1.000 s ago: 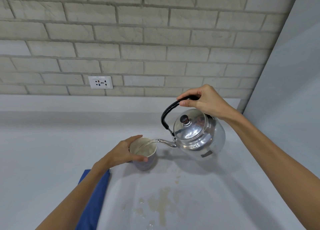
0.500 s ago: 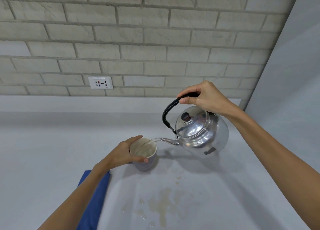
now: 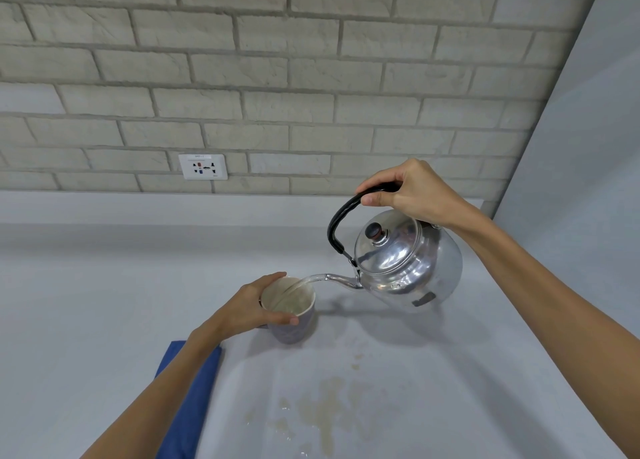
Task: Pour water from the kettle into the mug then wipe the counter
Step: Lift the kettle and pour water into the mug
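A shiny metal kettle (image 3: 407, 264) hangs tilted to the left above the counter, held by its black handle in my right hand (image 3: 412, 190). A thin stream of water runs from its spout into a greyish mug (image 3: 294, 323) with a pale inside. The mug stands on the counter, and my left hand (image 3: 252, 308) wraps around its left side and rim. A blue cloth (image 3: 188, 393) lies flat on the counter under my left forearm, partly hidden by it.
A brownish spill (image 3: 329, 410) with wet drops marks the grey counter (image 3: 86, 320) in front of the mug. A brick wall with a white power socket (image 3: 203, 166) rises behind. A plain grey wall (image 3: 581, 181) closes the right side.
The kettle has shifted slightly right and up while it stays tilted, and the water keeps running into the mug. My left hand has stayed on the mug.
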Motion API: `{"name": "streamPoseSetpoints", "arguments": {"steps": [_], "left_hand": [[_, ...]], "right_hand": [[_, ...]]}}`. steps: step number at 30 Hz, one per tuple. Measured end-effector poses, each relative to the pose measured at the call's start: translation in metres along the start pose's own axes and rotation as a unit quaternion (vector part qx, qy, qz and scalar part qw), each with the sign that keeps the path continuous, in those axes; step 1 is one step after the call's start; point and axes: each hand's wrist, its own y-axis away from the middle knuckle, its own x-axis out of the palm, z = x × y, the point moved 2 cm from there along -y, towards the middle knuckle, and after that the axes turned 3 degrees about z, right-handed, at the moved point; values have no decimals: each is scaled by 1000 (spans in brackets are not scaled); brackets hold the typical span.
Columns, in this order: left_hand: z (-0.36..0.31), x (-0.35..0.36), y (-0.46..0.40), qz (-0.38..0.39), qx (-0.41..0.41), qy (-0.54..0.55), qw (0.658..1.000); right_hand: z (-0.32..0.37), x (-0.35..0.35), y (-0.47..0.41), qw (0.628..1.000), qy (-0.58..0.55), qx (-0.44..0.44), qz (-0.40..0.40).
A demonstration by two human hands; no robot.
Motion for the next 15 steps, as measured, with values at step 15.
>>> {"name": "streamPoseSetpoints", "arguments": {"steps": [15], "left_hand": [[-1,1,0,-4,-6,-1,1000]], "right_hand": [[9,-6,-5,999,32,-28,5]]}}
